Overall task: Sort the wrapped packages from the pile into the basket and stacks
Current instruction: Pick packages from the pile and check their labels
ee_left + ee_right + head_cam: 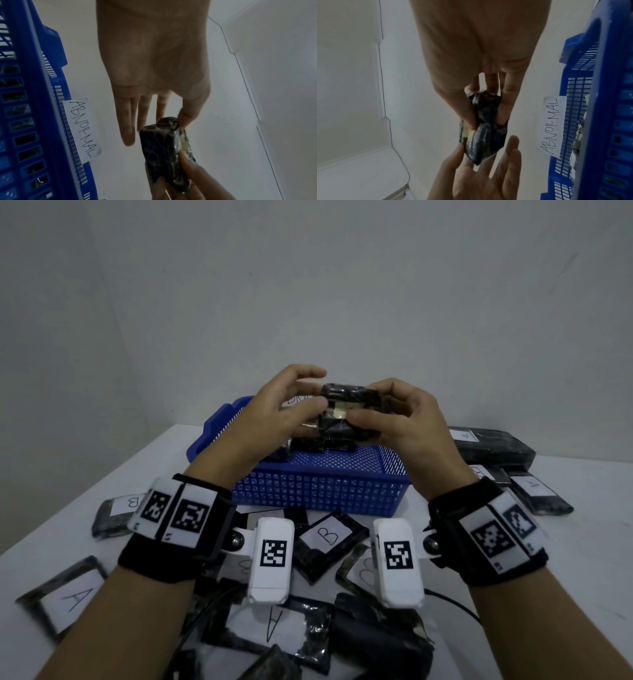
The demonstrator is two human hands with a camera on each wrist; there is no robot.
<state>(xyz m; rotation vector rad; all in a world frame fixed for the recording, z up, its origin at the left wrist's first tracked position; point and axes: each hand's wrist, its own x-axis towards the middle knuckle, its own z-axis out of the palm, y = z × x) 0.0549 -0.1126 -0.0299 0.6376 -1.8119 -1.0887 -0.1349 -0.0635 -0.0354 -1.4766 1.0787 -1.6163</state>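
Both hands are raised over the blue mesh basket, with a black wrapped package between them. My right hand pinches it, thumb on the near face and fingers over the top. A pale patch shows through the wrap beside that thumb. My left hand keeps its fingers straight. Its thumb touches the package's end. The right wrist view shows the package above the left palm. The basket carries a paper label "ABNORMAL" and holds other dark packages.
Loose black packages lie on the white table before the basket, marked B, A, A and B. A stack marked A sits right of the basket, with more packages nearer. A black cable crosses.
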